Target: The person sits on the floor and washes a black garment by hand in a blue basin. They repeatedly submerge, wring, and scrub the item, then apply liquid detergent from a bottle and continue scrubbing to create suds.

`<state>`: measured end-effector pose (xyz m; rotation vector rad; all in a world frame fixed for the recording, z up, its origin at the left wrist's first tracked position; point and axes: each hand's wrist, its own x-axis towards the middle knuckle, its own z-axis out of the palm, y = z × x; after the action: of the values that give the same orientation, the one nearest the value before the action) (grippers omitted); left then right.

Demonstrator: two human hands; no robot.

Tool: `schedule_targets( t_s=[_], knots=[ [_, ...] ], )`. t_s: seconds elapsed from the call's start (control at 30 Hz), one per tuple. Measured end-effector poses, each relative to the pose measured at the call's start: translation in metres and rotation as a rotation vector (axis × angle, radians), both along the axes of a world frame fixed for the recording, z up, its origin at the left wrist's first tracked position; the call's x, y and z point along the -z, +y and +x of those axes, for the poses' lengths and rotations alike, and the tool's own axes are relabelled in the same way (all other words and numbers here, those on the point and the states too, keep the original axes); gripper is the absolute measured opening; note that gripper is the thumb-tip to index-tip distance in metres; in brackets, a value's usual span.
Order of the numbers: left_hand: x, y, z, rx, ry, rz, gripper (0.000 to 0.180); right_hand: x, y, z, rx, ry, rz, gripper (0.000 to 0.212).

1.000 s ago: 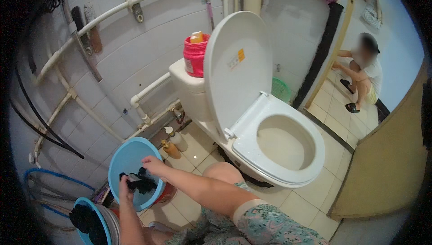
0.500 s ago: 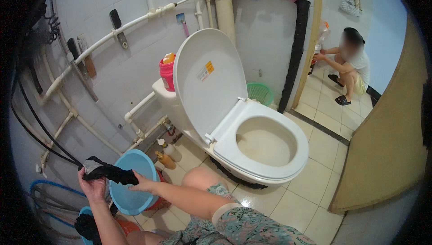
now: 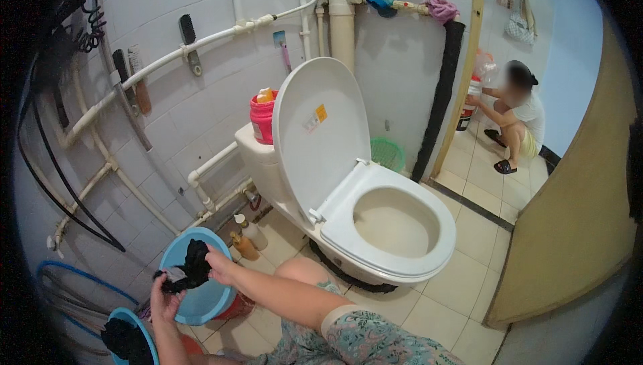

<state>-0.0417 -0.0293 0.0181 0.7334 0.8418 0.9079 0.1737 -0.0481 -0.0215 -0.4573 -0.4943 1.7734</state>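
Observation:
Over a light-blue basin (image 3: 216, 291) I hold a bunched black garment (image 3: 195, 264) with a grey patch; its exact kind cannot be made out. My left hand (image 3: 164, 303) grips the grey-patched lower end, beside the basin's left rim. Closed round the other end, near the right rim, is my right hand (image 3: 220, 266). A second blue basin (image 3: 146, 331) stands at the lower left with dark cloth (image 3: 124, 339) heaped in it.
The toilet (image 3: 388, 224) stands to my right, lid raised, a pink container (image 3: 262, 118) on its tank. Two pump bottles (image 3: 250, 232) stand behind the basin. Hoses (image 3: 87, 274) lie at left. Beyond the doorway a person (image 3: 526, 114) squats by a bucket (image 3: 469, 105).
The garment, stretched out between my hands before, is now bunched together. My left hand has moved right and down, closer to the right one. The view has shifted slightly.

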Motion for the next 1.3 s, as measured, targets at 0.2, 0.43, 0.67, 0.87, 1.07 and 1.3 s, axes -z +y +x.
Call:
schedule_targets(
  t_s=[0.2,0.43,0.67,0.87,1.07,1.3],
  knots=[
    [0.031,-0.017,0.024,0.070,-0.230,-0.191,0.066,-0.010,-0.008,-0.028,-0.068,-0.127,0.051,0.053],
    [0.028,-0.023,0.047,-0.051,-0.475,-0.238,0.052,-0.005,-0.010,-0.059,0.002,-1.577,0.386,0.062],
    [0.071,0.010,0.042,-0.254,-0.387,-0.222,0.043,0.033,0.034,-0.060,-0.073,-1.166,0.526,0.081],
    [0.077,0.024,0.027,-0.202,-0.262,-0.104,0.038,0.019,0.026,-0.051,-0.051,-0.932,0.576,0.086],
    [0.060,0.006,0.043,-0.195,-0.046,0.058,0.051,-0.006,0.019,-0.054,0.150,-0.901,0.128,0.042],
    [0.038,-0.004,0.039,0.030,-0.527,-0.293,0.047,-0.002,0.015,-0.070,0.348,-0.992,0.361,0.013]
  ],
)
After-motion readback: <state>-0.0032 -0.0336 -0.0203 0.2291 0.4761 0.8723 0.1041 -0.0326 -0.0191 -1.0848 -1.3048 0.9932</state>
